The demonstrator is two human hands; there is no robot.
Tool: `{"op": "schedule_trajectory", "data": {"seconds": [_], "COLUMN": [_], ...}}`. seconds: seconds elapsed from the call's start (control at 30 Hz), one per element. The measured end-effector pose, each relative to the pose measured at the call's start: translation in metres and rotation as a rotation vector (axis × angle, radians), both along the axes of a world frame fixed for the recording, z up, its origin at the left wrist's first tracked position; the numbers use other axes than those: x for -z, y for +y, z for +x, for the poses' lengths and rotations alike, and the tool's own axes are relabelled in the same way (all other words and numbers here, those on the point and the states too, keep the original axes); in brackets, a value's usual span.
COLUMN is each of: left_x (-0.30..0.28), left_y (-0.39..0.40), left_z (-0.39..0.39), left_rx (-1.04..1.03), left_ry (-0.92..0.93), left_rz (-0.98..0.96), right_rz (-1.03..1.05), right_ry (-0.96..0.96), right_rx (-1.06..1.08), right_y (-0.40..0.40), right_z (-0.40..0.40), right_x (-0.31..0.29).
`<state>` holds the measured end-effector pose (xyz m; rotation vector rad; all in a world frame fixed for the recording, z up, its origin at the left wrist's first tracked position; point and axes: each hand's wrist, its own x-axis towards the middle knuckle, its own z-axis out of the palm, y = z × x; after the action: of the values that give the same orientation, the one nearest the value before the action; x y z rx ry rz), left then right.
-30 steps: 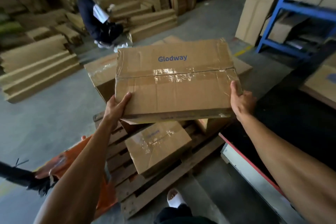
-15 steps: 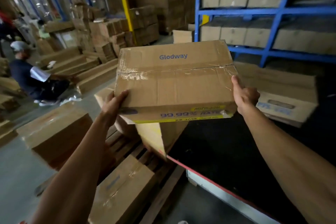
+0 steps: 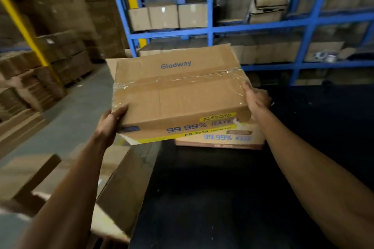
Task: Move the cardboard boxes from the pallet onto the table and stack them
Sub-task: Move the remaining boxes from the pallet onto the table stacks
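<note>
Brown taped cardboard box w/ blue "Glodway" print [image 3: 178, 95] held up in mid-air, tilted, near-left corner lowest, far-right highest. Clear packing tape along top seam, crinkled at both ends. Front face: yellow band, blue "99.99% RATE", "KB-2055" below.

Left hand [image 3: 110, 122] gripping near-left corner of box, thumb on top edge, fingers curled under & out of sight. Right hand [image 3: 256, 100] gripping right side near far edge, thumb up on top by tape end, fingers wrapped round side, mostly hidden. Both arms stretched fwd, bare forearms.

Box carried over near edge of black flat-topped table [image 3: 232, 188], not touching it. Just below & behind, partly hidden by carried box: second brown cardboard box w/ same blue "99.99% RATE" print [image 3: 228, 139], sitting flat on table, front face toward camera. Gap betw. the two hard to judge; appear apart.

Left of table, lower down: more plain brown cardboard boxes [image 3: 113, 188], blurred, close against table's left side. Pallet not clearly seen.

Behind table: blue steel shelving rack [image 3: 210, 30] w/ several levels, packed w/ brown cartons [image 3: 168, 16], some crushed/open. Yellow post [image 3: 26, 26] slanting at left, tall stacks of brown cartons [image 3: 50, 62] around it. Grey concrete floor [image 3: 77, 103] betw. stacks & table. Left half of view motion-blurred.
</note>
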<state>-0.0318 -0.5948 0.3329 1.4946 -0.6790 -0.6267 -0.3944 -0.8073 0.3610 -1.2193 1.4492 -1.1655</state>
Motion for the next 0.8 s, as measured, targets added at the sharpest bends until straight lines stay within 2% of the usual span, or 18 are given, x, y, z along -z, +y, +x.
{"op": "schedule_trajectory", "data": {"seconds": [0.13, 0.37, 0.57, 0.8], "left_x": [0.01, 0.02, 0.034, 0.052], "left_y": [-0.092, -0.189, -0.237, -0.248], "left_z": [0.01, -0.01, -0.02, -0.015], "left_rx": [0.124, 0.267, 0.245, 0.13], "left_ry": [0.057, 0.155, 0.243, 0.346], "left_rz": [0.034, 0.072, 0.074, -0.003], "right_rz": [0.029, 0.051, 0.106, 0.004], "right_ry": [-0.028, -0.056, -0.069, -0.144], "right_rx": [0.035, 0.112, 0.097, 0.178], "right_y": [-0.053, -0.113, -0.15, -0.148], "right_z": [-0.019, -0.04, -0.047, -0.039], "right_x": [0.011, 0.034, 0.054, 0.078]}}
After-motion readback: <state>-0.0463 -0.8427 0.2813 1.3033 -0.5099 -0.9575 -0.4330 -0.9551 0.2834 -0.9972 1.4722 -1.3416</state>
